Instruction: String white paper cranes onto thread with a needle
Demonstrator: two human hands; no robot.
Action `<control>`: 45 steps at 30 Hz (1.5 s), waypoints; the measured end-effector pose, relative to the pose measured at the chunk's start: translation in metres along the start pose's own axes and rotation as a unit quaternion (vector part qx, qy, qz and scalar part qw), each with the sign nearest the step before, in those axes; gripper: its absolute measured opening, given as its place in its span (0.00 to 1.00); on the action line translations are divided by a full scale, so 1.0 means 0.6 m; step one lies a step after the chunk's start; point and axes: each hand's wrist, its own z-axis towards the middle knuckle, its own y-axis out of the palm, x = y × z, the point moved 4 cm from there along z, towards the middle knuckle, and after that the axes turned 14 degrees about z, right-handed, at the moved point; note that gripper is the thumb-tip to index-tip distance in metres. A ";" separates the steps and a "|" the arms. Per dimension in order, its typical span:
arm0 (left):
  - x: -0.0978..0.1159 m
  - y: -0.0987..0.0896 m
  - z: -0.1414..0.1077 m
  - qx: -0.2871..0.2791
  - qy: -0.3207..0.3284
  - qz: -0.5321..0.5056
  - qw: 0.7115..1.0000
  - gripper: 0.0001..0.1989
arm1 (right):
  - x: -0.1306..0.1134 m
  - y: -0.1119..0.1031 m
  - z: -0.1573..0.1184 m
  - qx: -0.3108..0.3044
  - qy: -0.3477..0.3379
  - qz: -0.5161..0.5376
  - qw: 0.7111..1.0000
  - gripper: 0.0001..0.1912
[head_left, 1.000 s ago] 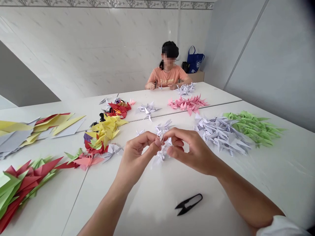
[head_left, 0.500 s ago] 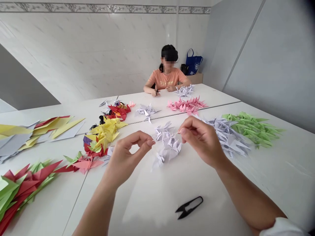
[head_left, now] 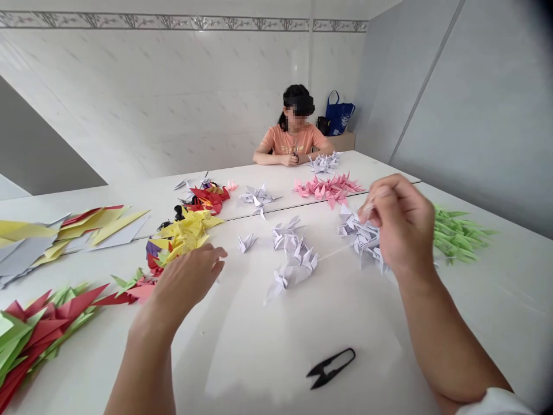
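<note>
White folded paper cranes (head_left: 298, 253) lie in a curved row before me. From their right end a thin pale thread (head_left: 337, 252) runs toward my right hand (head_left: 404, 227). That hand is raised over the white crane pile (head_left: 365, 236), its thumb and fingertips pinched; the fingertips are slightly blurred. My left hand (head_left: 188, 282) hovers near the yellow cranes (head_left: 190, 227), thumb and forefinger apart, and I see nothing held in it. Between the left hand and the row sits a single white crane (head_left: 247, 242). Black thread snips (head_left: 330, 368) rest on the table nearer me.
Green cranes (head_left: 462, 233) lie at the right, pink ones (head_left: 328, 189) farther back. Red and green folded paper (head_left: 47, 328) and flat yellow and grey pieces (head_left: 103, 225) cover the left. Across the table (head_left: 242, 357) sits a person (head_left: 294, 138) in an orange shirt.
My hands have moved apart: the right went right and up, the left went left and down. The left fingers have parted. The person opposite has brought their hands together.
</note>
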 end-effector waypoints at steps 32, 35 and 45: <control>0.078 0.013 -0.003 -0.187 0.178 -0.173 0.950 0.20 | -0.053 -0.070 0.029 0.179 -0.153 -0.073 0.969 0.11; 0.064 0.021 0.006 -0.187 0.168 -0.148 0.957 0.21 | -0.056 -0.086 0.037 0.201 -0.167 -0.085 0.961 0.11; -0.011 0.060 0.038 -0.168 0.070 -0.039 0.983 0.18 | -0.068 -0.120 0.037 0.232 -0.183 -0.106 0.949 0.12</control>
